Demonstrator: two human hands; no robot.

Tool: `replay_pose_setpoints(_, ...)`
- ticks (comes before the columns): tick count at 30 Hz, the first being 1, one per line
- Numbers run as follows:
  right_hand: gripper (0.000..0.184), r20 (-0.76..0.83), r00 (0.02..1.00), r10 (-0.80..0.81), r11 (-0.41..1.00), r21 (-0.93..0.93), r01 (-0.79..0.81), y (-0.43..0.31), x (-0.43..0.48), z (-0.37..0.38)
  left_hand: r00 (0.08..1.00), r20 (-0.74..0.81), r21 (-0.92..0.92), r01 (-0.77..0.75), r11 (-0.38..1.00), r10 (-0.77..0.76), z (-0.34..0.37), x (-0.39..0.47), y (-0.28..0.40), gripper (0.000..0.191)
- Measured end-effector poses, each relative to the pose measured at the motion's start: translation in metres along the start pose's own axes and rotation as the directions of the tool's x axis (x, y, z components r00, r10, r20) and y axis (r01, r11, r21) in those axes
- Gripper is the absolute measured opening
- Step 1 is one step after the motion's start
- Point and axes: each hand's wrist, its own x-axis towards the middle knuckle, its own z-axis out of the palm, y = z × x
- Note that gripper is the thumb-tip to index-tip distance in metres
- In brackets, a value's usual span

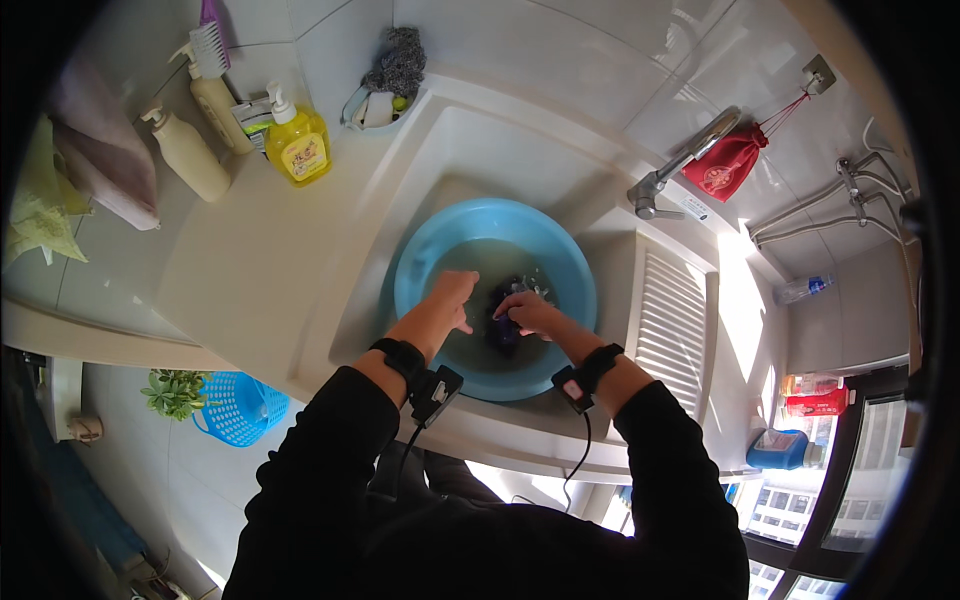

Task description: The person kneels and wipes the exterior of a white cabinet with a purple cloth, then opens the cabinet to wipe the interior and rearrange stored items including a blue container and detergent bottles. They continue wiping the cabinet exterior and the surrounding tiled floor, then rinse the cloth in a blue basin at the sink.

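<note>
A light-blue plastic basin (pixel 495 217) stands in the white sink (pixel 480 135), part filled with cloudy water (pixel 480 255). In the water lies a dark purple item (pixel 504 334), seemingly a wet cloth, mostly under the surface. My right hand (pixel 529 313) reaches in from the right with bent fingers gripping the dark item, and bright splashes show just beyond it. To its left my left hand (pixel 456 298) hangs over the water, thumb and fingers apart and holding nothing. Part of the item is hidden by my right hand.
A chrome faucet (pixel 660 191) rises behind the basin at right, beside a ribbed washboard (pixel 673 315). A yellow soap bottle (pixel 300 146), cream pump bottles (pixel 191 154) and a soap dish (pixel 379 112) stand on the left. A blue basket (pixel 244 416) sits below left.
</note>
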Motion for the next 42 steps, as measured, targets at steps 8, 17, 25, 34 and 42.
replay_pose_setpoints(8, 0.030, -0.045, 0.962, -0.271, 0.488, 0.855, 0.178, -0.059, -0.104, -0.036, 0.915, 0.381, -0.253, 0.242, 0.937, -0.134, 0.008, 0.039, -0.012, 0.049)
replay_pose_setpoints(17, 0.053, -0.533, 0.785, -0.316, 0.862, 0.184, 0.473, -0.038, -0.051, 0.025, 0.930, 0.362, -0.290, 0.046, 0.956, 0.065, 0.040, 0.029, -0.018, 0.028)
replay_pose_setpoints(25, 0.035, -0.698, 0.584, -0.415, 0.789, 0.044, 0.613, -0.040, -0.033, 0.025, 0.942, 0.336, -0.076, 0.032, 0.997, -0.004, 0.041, -0.011, 0.003, 0.027)
replay_pose_setpoints(34, 0.050, -0.442, 0.859, 0.258, 0.781, 0.619, 0.083, 0.020, -0.013, -0.034, 0.872, 0.380, 0.546, -0.481, 0.686, 0.309, 0.009, -0.008, 0.033, 0.043)
replay_pose_setpoints(42, 0.049, -0.450, 0.865, -0.222, 0.689, -0.701, -0.187, 0.071, 0.049, 0.044, 0.945, 0.223, 0.731, -0.325, 0.600, 0.240, -0.019, 0.032, 0.030, 0.064)
